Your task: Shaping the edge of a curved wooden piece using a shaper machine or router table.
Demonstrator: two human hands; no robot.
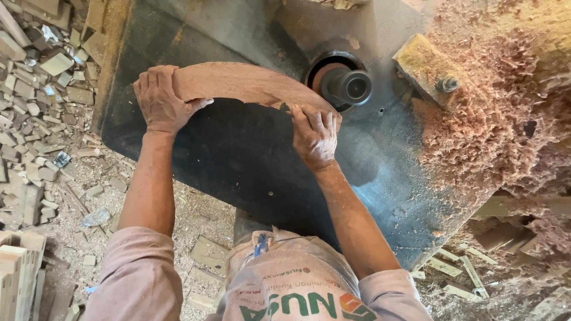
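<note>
A curved, arc-shaped piece of reddish wood (244,83) lies flat on a dark metal machine table (250,160). My left hand (159,101) grips its left end, fingers wrapped over the top edge. My right hand (314,135) presses down on its right end, close to a round spindle cutter (348,87) that stands up through a hole in the table. The wood's right tip touches or nearly touches the spindle.
A thick heap of reddish wood shavings (482,131) covers the table's right side, around a yellowish block with a bolt (429,71). Small wood offcuts (35,89) litter the floor at left, with stacked pale pieces (18,267) at bottom left. More scraps (464,273) lie at lower right.
</note>
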